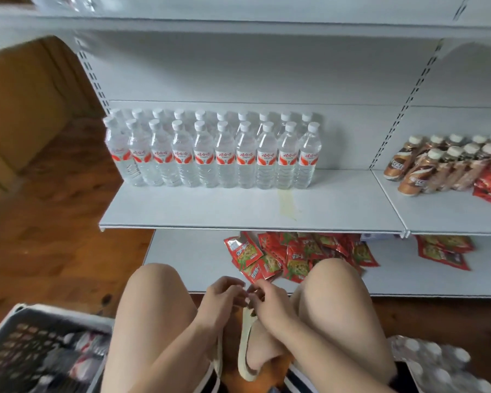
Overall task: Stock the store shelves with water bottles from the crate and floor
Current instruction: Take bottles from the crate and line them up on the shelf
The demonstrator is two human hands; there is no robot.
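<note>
Your left hand [224, 295] and right hand [270, 303] meet fingertip to fingertip between your knees, just above a cream sandal [245, 353]; the fingers of both are curled, but I cannot tell whether they pinch something small or hold nothing; neither hand has a bottle.

The stock lies to either side of you, low and slightly behind the hands; the crate [17, 321] sits on the floor to your left, nearer the left hand, and its bottles are too blurred to tell which way they lie; a wrapped pack of bottles [437, 367] stands on the floor to your right, caps up, nearer the right hand.

Ahead, the lower shelf [187, 259] carries a heap of red snack packets [281, 256]; above it the shelf [210, 211] holds the water bottles [210, 154], upright in two rows against the back panel; a bare strip runs along its front edge, and bare space sits to the right of the rows; on the next bay, coffee bottles [437, 163] lean together.

Judging from this, your next reach goes sideways and down, then up and forward to the front strip.
</note>
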